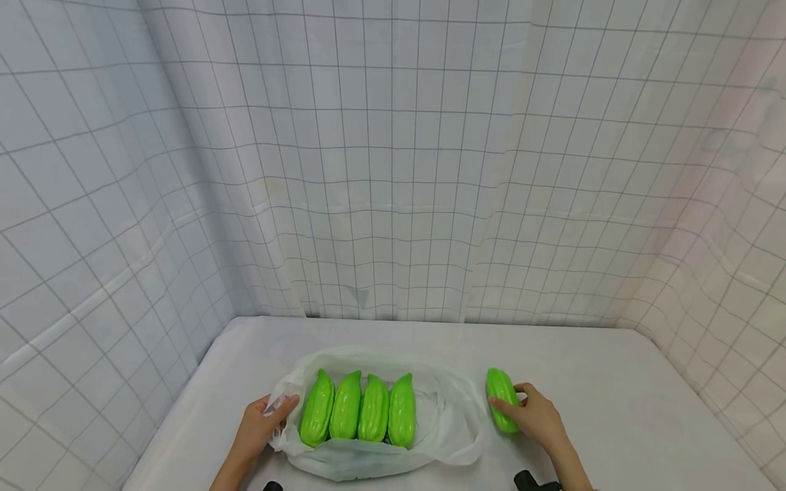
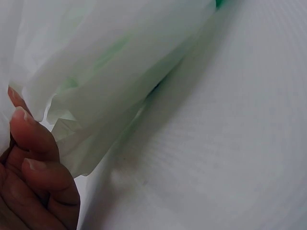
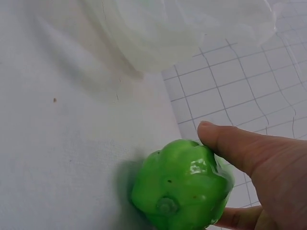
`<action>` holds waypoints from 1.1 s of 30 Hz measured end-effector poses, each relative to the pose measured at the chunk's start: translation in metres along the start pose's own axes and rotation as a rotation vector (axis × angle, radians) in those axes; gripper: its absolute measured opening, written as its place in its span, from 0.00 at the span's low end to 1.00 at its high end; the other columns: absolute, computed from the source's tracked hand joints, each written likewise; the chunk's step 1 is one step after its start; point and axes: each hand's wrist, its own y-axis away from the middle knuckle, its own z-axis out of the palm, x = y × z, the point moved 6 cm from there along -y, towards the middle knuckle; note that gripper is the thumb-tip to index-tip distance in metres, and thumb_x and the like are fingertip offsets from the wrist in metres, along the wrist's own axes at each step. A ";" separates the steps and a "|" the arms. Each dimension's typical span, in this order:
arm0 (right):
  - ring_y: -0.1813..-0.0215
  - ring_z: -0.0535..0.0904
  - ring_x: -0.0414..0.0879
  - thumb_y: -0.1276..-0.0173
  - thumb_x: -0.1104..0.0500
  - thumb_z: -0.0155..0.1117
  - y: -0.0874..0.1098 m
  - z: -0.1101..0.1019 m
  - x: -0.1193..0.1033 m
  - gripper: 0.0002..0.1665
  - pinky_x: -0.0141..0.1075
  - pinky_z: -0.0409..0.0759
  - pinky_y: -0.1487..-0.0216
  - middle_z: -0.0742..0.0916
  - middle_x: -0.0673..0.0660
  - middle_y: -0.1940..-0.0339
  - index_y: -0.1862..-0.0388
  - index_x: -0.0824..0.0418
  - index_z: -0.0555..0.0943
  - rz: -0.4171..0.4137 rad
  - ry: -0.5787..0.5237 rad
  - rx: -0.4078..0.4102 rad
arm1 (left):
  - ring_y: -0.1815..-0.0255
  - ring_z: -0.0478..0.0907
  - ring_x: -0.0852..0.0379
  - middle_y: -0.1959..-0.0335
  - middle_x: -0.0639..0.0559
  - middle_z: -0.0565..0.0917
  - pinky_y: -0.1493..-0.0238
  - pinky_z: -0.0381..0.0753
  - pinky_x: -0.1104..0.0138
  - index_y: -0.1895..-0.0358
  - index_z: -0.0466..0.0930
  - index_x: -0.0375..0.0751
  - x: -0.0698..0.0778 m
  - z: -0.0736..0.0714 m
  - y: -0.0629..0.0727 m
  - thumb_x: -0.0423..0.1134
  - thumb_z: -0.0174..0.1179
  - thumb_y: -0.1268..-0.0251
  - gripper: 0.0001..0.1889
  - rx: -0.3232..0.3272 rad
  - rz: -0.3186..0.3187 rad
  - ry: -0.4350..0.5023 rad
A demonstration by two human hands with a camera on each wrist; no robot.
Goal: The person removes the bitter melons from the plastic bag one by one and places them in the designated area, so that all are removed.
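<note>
A white translucent plastic bag lies spread on the table with its mouth open upward. Several shiny green ribbed gourds rest side by side inside it, tips pointing away. My left hand pinches the bag's left edge between thumb and fingers; in the left wrist view its fingers are curled beside the crumpled film. To the right of the bag, my right hand grips one more green ribbed gourd, thumb on one side and fingers on the other. The right wrist view shows that gourd's blunt stem end close over the white tabletop.
The white-covered table extends on both sides of the bag. White grid-patterned curtains enclose it at the back and both sides. A dark device part shows by the right wrist.
</note>
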 end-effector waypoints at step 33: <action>0.60 0.79 0.61 0.41 0.31 0.59 0.005 0.000 -0.003 0.49 0.52 0.76 0.62 0.83 0.67 0.63 0.48 0.77 0.71 -0.001 0.054 -0.014 | 0.83 0.72 0.57 0.84 0.50 0.73 0.80 0.74 0.66 0.67 0.76 0.30 0.000 0.001 0.000 0.44 0.64 0.38 0.17 -0.005 0.003 0.021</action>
